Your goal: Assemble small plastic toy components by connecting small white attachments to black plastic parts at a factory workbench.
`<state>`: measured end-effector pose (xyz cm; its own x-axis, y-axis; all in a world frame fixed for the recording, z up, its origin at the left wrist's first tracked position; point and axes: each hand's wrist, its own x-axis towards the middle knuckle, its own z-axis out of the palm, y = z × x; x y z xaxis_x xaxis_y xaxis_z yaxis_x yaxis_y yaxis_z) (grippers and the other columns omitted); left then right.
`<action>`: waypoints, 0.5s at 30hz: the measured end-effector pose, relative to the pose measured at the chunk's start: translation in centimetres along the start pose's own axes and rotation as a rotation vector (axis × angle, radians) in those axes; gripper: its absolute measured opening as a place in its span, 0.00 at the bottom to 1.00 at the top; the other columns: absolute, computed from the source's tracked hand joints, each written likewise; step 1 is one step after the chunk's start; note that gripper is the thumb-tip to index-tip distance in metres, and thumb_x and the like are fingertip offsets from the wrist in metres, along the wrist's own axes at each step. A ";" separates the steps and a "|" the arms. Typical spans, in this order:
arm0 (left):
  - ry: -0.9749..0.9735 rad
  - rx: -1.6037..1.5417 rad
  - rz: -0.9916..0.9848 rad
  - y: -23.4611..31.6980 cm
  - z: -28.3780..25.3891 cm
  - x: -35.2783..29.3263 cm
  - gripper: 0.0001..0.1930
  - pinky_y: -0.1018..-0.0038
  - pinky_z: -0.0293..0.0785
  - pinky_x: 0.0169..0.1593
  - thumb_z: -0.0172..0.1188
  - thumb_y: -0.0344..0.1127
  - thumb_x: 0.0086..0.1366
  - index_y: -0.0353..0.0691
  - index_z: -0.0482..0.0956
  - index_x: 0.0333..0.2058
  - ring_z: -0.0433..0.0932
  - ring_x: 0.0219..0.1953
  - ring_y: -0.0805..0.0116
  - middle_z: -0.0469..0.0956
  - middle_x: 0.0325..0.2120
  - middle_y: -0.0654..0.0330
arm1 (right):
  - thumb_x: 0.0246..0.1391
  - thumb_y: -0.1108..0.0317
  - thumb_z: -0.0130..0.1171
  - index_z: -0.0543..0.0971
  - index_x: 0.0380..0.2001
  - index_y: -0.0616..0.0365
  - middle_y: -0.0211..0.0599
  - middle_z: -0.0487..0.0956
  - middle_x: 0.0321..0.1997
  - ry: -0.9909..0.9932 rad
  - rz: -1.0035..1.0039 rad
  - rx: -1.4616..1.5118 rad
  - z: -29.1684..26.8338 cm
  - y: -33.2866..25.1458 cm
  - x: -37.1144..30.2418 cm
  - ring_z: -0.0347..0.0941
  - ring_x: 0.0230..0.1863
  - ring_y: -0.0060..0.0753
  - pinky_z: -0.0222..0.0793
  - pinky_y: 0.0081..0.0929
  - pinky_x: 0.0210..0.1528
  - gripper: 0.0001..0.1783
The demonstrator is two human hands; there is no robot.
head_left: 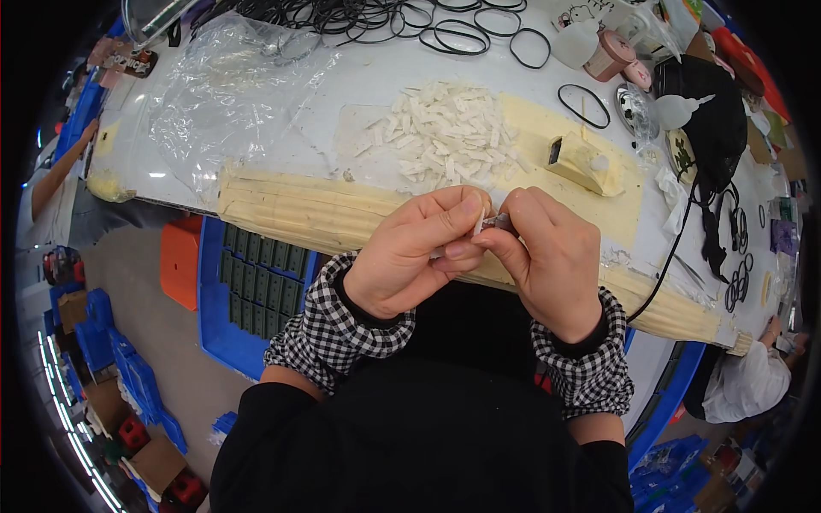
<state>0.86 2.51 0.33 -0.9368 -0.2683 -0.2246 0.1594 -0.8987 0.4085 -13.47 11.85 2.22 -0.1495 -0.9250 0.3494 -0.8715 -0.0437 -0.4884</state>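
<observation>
My left hand [410,252] and my right hand [554,261] meet in front of the table's padded edge. Between the thumb and fingers of the left is a small white strip [479,224]. The right hand pinches a small greyish piece [499,221] against it; its kind is too small and covered to make out. Just beyond my hands lies a loose pile of short white strips [449,128], partly on a yellow sheet [534,124]. A yellow, tape-covered block [586,162] with a dark slot in one end sits right of the pile.
A crumpled clear plastic bag [227,103] lies at left, with black rubber rings [457,36] at the far side. Squeeze bottles [676,111] and a black cloth bag [705,120] crowd the right. A blue crate [209,299] of dark green parts stands below the table, near an orange stool [181,261].
</observation>
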 end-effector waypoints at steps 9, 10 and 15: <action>-0.009 -0.023 -0.012 -0.1 0.1 0.1 0.11 0.87 0.59 0.28 0.47 0.39 0.71 0.38 0.69 0.32 0.58 0.23 0.85 0.65 0.25 0.69 | 0.49 0.50 0.60 0.71 0.24 0.52 0.30 0.68 0.19 0.011 0.002 0.020 0.0 0.0 0.0 0.70 0.20 0.34 0.63 0.29 0.20 0.17; -0.004 -0.029 -0.017 -0.1 0.1 0.1 0.11 0.87 0.58 0.28 0.47 0.39 0.71 0.38 0.69 0.32 0.58 0.23 0.85 0.65 0.25 0.69 | 0.49 0.50 0.60 0.71 0.24 0.52 0.30 0.68 0.19 0.009 0.003 0.018 0.0 0.0 0.0 0.70 0.20 0.34 0.63 0.29 0.20 0.17; -0.011 -0.046 -0.010 -0.3 -0.1 0.1 0.11 0.87 0.58 0.28 0.47 0.39 0.71 0.39 0.68 0.32 0.57 0.23 0.85 0.65 0.25 0.69 | 0.48 0.51 0.60 0.71 0.24 0.52 0.30 0.68 0.19 -0.023 0.002 0.021 -0.2 0.1 -0.1 0.70 0.20 0.33 0.63 0.29 0.20 0.17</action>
<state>0.73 2.74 0.10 -0.9418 -0.2554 -0.2187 0.1636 -0.9163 0.3655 -13.59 11.99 2.30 -0.1403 -0.9335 0.3301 -0.8614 -0.0494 -0.5056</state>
